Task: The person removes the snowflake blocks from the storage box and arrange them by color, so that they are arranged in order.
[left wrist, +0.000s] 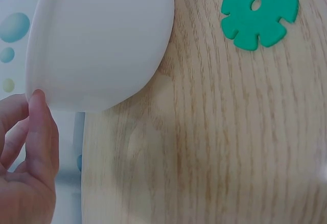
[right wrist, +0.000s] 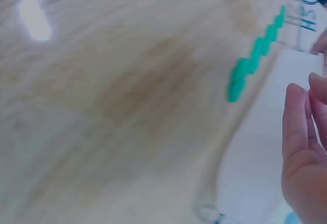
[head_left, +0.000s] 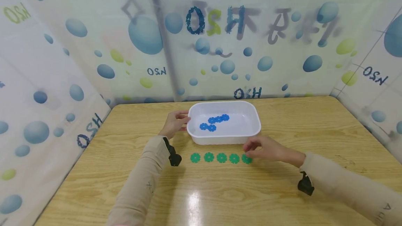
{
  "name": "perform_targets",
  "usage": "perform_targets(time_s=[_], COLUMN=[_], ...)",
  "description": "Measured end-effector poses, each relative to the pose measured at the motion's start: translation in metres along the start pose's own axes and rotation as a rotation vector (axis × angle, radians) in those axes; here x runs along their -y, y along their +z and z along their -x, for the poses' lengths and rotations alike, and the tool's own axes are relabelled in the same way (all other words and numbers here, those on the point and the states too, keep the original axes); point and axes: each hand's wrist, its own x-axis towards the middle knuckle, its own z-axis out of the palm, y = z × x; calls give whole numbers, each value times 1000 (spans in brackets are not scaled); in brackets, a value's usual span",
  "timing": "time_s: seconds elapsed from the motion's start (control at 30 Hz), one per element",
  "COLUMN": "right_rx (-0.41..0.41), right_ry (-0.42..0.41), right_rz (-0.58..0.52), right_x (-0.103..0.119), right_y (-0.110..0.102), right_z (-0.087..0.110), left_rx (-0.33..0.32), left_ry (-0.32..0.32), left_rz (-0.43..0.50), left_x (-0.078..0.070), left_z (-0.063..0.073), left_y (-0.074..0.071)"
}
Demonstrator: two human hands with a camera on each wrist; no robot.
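A white plastic basin (head_left: 226, 140) stands on the table with several blue notched plastic discs (head_left: 218, 119) lying in it. My left hand (head_left: 176, 123) is at the basin's left end. In the left wrist view, fingertips of the left hand (left wrist: 30, 157) touch its rim. In front of the basin, several green notched discs (head_left: 221, 157) lie in a row, each with a small center hole. My right hand (head_left: 267, 148) hovers at the row's right end, partly covering the last green disc (head_left: 246, 159). Nothing shows between the right hand's bent fingers.
The wooden table (head_left: 251, 198) reaches back to a printed curtain (head_left: 220, 67) with blue and green drops, and more curtain hangs at both sides. Dark wrist cameras (head_left: 172, 153) are strapped to the sleeves. The right wrist view is blurred.
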Motion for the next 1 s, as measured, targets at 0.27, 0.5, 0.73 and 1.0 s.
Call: perform_targets(time_s=[0.27,0.5,0.73,1.0], right_rx=[-35,-44,-37,-11], right_ry=[-97,-164,-142,-76], right_rz=[-42,-50,-18,23], right_x=[29,46,50,39], right_y=[-18,-26,-26,-23], right_z=[-13,-38,-69,-107], left_rx=[-2,-5,1,1], left_ry=[0,6,16,12], left_rz=[4,9,14,13], left_x=[0,2,2,1], left_z=[0,-1,1,1], left_y=[0,1,1,-1])
